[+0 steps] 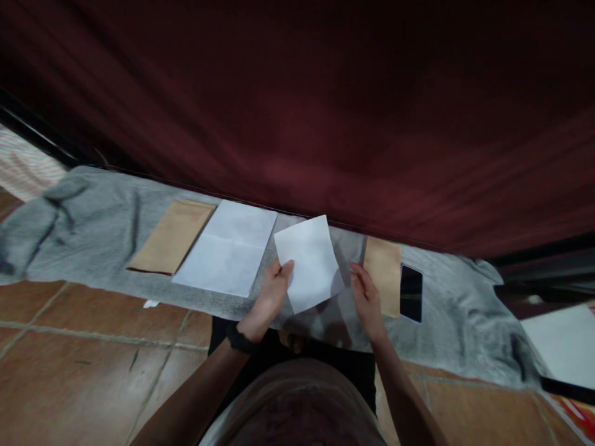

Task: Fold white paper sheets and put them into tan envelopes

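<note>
Far passage is blocked by dark red cloth point(302, 124), a narrow gap is left between the white sheet point(311, 263) and the right hand point(366, 297), and room is given right of the phone point(411, 294).

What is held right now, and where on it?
A white sheet, at its left edge, in the left grip; the right grip holds nothing visible.

12 o'clock: dark red curtain point(297, 111) | 9 to 4: rumpled grey cloth point(102, 204) | 4, on the cloth: phone point(411, 294), screen dark | 9, far edge: striped fabric point(28, 158) | 8: brown tiled floor point(69, 390), small white scrap point(150, 304) | 4, far edge: white flat thing point(564, 344), red-and-yellow item point(579, 415)
</note>
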A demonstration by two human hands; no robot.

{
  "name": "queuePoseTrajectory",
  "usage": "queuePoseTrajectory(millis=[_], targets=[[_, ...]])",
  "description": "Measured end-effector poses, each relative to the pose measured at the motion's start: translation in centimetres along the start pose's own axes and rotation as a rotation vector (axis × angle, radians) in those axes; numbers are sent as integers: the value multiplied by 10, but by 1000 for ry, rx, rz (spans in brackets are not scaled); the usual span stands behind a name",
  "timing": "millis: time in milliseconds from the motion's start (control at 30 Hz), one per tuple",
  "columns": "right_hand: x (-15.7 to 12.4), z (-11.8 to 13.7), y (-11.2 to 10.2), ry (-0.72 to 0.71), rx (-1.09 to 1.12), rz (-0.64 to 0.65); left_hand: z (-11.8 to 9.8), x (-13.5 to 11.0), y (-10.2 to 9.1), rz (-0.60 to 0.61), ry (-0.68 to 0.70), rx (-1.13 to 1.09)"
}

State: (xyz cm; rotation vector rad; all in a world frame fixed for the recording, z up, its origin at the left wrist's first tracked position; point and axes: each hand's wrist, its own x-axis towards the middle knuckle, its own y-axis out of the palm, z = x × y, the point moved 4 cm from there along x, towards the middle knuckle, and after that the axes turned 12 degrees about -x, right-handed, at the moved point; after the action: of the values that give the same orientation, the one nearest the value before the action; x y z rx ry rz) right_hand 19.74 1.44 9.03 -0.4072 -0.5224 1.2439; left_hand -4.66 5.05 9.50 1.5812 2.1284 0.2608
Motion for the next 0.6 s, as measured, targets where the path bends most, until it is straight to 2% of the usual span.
queuePoseTrajectory(millis=[133, 233, 300, 433, 600], targets=[[-17, -21, 25, 121, 58, 84, 34, 0, -8, -26, -107, -111], [-27, -39, 39, 302, 227, 61, 53, -8, -14, -75, -118, -190], [-28, -47, 47, 359, 347, 66, 62, -13, -16, -97, -122, -193], [-19, -50, 55, 376, 395, 113, 69, -12, -20, -85, -127, -160], [-24, -47, 57, 479, 435, 139, 58, 16, -28, -64, -68, -97]])
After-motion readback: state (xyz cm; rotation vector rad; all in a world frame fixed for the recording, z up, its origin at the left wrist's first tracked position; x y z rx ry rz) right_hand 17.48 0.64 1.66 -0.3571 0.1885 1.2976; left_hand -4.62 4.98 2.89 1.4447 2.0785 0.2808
